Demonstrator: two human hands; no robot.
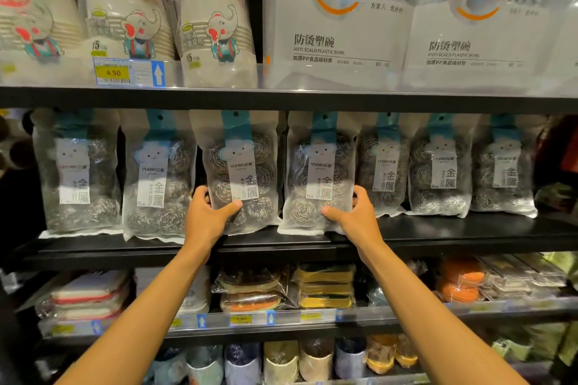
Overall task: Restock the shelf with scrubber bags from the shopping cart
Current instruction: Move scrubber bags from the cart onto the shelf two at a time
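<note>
Your left hand (206,217) grips the lower left edge of a clear plastic bag of steel-wool scrubbers (247,166), thumb across its front. Your right hand (355,216) grips the matching neighbour bag (319,172) at its lower right. Between your grips both bags stand upright on the black metal shelf (438,233).

glossy clear plastic scrubber bags (240,178), shiny coiled metal scrubbers (301,211), matt black shelf (438,228)

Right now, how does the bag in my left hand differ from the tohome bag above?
The scrubber bag is smaller and gripped by your left hand; the tohome bag is larger and untouched. The scrubber bag holds metal scourers; the tohome bag is labelled plastic bowls. Both are see-through plastic.
</note>
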